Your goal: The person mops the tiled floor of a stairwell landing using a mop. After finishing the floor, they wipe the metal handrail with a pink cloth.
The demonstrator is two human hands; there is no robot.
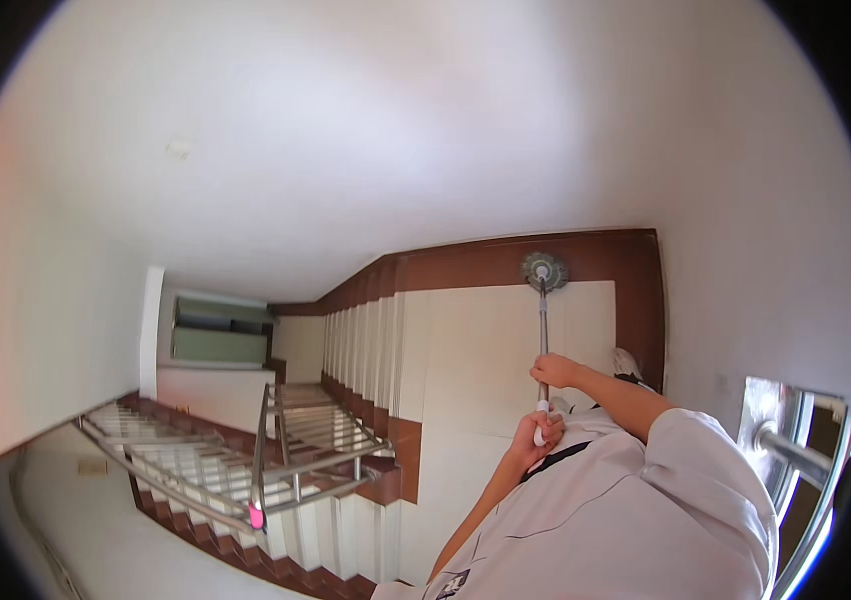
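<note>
A mop runs away from my body, its grey-green string head (pixel 534 285) spread flat on the dark brown border of the landing floor, close to the wall. Its metal pole (pixel 545 328) leads back to a white grip (pixel 542 406) in front of my shirt. My right hand (pixel 556 371) is closed round the pole, farther along it. Nearer to me, my left hand (pixel 536 440) wraps the white end of the handle.
Stairs (pixel 361 345) with brown edges descend on the left beside a metal railing (pixel 316 466), which has a pink item (pixel 257 515) tied on its corner. Pale walls (pixel 426 150) rise ahead and right. Metal bars (pixel 796 455) stand at a window by my right side.
</note>
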